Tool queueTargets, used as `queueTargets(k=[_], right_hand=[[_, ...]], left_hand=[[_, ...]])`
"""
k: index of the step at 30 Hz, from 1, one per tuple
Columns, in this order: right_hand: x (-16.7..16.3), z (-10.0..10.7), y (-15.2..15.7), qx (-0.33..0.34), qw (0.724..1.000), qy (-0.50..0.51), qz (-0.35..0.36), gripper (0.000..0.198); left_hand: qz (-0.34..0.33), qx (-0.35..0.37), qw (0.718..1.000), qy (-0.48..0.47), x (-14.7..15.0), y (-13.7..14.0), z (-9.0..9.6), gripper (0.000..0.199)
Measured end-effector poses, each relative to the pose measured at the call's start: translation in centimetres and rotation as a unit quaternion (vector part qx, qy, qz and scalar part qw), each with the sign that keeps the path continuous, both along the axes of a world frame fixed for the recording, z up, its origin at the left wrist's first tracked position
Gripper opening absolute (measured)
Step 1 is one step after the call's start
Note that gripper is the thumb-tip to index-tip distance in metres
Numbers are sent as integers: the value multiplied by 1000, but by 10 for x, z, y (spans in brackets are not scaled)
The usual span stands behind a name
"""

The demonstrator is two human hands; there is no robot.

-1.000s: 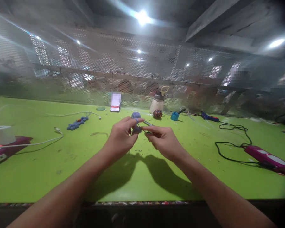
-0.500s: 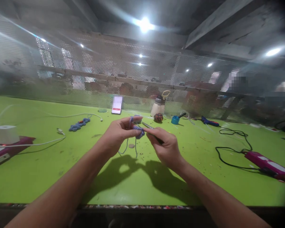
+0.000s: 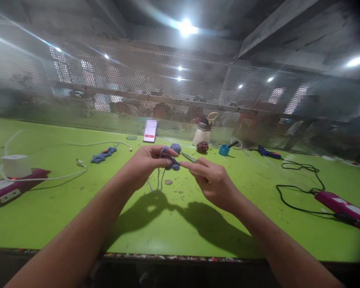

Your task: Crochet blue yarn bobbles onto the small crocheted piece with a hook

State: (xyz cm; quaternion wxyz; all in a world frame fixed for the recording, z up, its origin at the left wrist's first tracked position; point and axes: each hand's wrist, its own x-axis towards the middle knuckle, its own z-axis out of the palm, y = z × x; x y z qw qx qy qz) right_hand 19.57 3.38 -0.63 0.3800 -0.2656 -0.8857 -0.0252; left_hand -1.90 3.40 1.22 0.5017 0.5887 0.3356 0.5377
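Yarn piece (image 3: 175, 166) pinched in left hand (image 3: 144, 165); right hand (image 3: 212, 180) curled just beside, hold unclear.

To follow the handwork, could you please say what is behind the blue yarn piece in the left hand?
Beyond the blue yarn piece, a blue yarn ball shows, partly covered by the left hand; anything directly behind the piece is hidden.

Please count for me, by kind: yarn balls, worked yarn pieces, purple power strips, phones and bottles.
Yarn balls: 2 (blue ball, multicoloured ball)
Worked yarn pieces: 2 (held piece in the left hand, other piece on the table)
Purple power strips: 2 (left strip, right strip)
Phone: 1
Bottle: 1
Total: 8
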Motion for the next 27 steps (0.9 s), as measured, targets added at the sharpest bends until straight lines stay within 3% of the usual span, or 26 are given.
queueTargets(k=[6,10,13,17,27], right_hand=[[-1,3,-1,-129,984,97,77,31],[-3,1,0,-210,964,141,76,30],[-4,0,0,-286,938,185,66,31],[-5,0,1,-369,897,232,81,34],[-4,1,4,-486,815,296,104,40]], left_hand=[[-32,-39,998,-23,1,1,-3,12],[-46,-58,997,-23,3,1,-4,25],[-51,-69,996,-24,5,0,-4,44],[-46,-72,996,-19,7,-2,-3,50],[-44,-32,998,-33,10,-3,-4,80]])
